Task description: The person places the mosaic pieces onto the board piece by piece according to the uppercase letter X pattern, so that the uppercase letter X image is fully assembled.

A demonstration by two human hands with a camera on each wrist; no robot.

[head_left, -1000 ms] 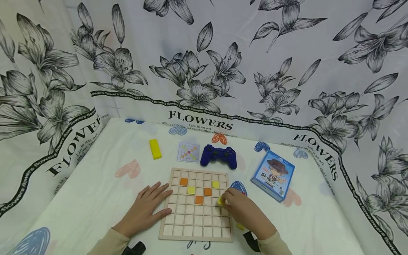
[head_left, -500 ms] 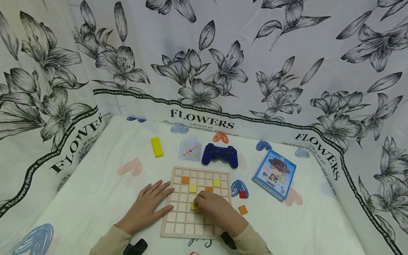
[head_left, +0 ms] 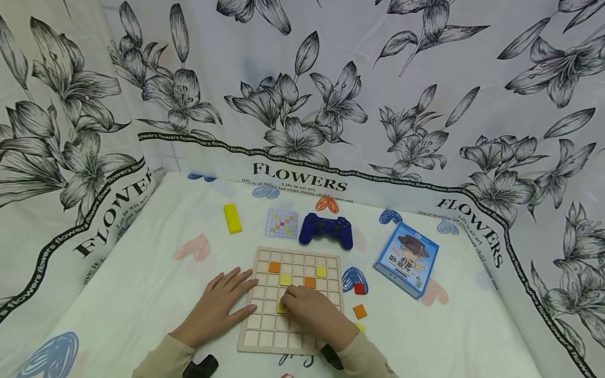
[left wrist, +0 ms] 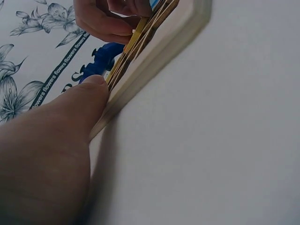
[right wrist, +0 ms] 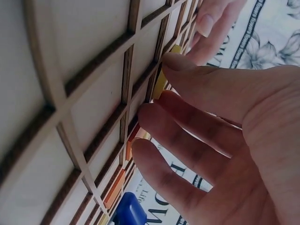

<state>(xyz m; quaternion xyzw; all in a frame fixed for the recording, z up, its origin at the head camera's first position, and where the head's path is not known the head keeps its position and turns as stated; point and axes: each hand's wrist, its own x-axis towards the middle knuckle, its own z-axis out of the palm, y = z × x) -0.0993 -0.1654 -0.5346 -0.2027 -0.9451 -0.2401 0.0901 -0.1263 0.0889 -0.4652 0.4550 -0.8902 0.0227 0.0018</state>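
Note:
A wooden grid board (head_left: 266, 336) lies on the white cloth, holding square tiles in some of its cells. Among them are an orange tile (head_left: 274, 267) and a yellow tile (head_left: 285, 280) at upper left, with an orange tile (head_left: 310, 282) and a yellow tile (head_left: 321, 271) farther right. My right hand (head_left: 315, 314) reaches over the board and pinches another yellow tile (right wrist: 160, 85) between thumb and forefinger, right at a cell left of centre. My left hand (head_left: 218, 302) rests with spread fingers at the board's left rim; its thumb (left wrist: 96, 89) touches that rim in the left wrist view.
Right of the board lie a loose red tile (head_left: 360, 289), an orange tile (head_left: 360, 311) and a partly hidden yellow tile (head_left: 361, 327). Behind it are a yellow block (head_left: 232, 218), a pattern card (head_left: 281, 223) and a blue game controller (head_left: 326, 230). A blue box (head_left: 407, 260) lies farther right.
My right hand has carried the yellow tile leftward from the board's right side, then slightly farther left and down to a cell. My left hand keeps its place at the rim.

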